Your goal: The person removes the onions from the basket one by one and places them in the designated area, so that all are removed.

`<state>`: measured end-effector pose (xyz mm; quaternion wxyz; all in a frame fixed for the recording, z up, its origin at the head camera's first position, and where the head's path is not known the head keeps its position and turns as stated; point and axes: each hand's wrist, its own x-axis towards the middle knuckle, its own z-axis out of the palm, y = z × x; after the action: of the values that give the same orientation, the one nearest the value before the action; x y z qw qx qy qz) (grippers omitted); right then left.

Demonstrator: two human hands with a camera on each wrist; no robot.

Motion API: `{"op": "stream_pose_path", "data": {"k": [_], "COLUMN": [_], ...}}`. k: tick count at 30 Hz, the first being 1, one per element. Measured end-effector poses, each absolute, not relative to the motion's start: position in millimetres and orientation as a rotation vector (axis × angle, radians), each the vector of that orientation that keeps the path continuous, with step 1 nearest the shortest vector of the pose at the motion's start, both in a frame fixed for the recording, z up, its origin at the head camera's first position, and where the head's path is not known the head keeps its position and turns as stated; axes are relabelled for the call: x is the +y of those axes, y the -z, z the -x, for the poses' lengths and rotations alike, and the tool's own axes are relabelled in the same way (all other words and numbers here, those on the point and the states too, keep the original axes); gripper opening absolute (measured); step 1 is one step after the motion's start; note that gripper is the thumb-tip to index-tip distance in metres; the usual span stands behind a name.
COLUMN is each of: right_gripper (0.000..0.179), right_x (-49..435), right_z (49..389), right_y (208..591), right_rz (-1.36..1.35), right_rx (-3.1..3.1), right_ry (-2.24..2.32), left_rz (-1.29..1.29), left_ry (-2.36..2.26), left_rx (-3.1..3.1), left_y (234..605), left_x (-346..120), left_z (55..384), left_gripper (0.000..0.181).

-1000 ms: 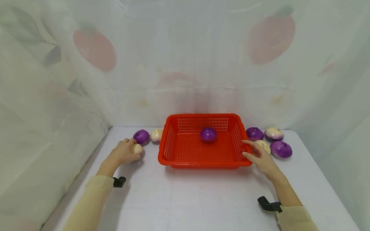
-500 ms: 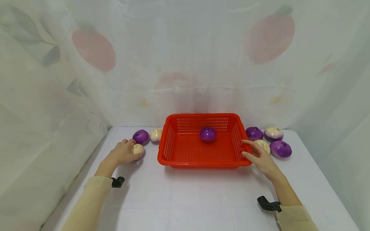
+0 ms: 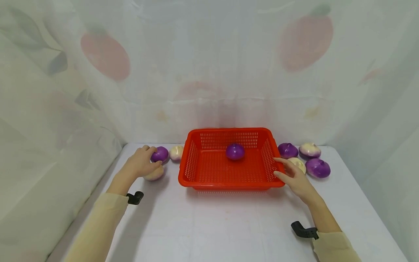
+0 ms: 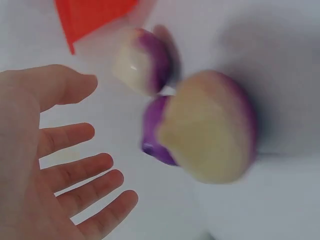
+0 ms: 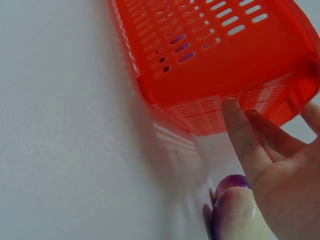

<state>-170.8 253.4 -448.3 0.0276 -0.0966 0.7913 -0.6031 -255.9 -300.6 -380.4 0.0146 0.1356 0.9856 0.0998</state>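
My left hand, fingers spread and relaxed, hovers over the left turnips and holds nothing. A cream turnip lies under it, large and blurred in the left wrist view. Just beyond, partly behind my fingers, sits a purple turnip; another cream turnip stands by the basket. My right hand holds the right rim of the red plastic basket, thumb and forefinger over the edge. In the right wrist view other fingers press its outer wall. One purple turnip rests inside the basket.
Right of the basket several turnips sit together: purple ones, a cream and purple one and a cream one partly behind my right hand. A white cloth covers the table; a printed curtain hangs behind.
My left hand has let go of the cream turnip, which stays on the table, and has lifted slightly forward toward the purple one. The right hand and basket keep their place.
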Motion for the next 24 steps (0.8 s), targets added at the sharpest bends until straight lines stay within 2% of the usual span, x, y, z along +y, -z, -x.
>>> {"op": "stream_pose_path", "data": {"k": [7,24], "right_gripper": [0.054,0.054], "right_x": [252.9,253.4], "right_z": [171.8,171.4], "right_y": [447.0,448.2], "right_rz": [0.304,0.289], "right_rx": [2.433,2.429], "right_ry": [1.871,1.876], "left_rz": [-0.527,-0.873], "left_ry": [-0.373,-0.346], "left_rx": [3.134,3.246], "left_y": [357.2,313.1], "left_x": [-275.2,-201.7], "left_z": [261.4,268.8], "left_gripper": [0.04,0.031]}}
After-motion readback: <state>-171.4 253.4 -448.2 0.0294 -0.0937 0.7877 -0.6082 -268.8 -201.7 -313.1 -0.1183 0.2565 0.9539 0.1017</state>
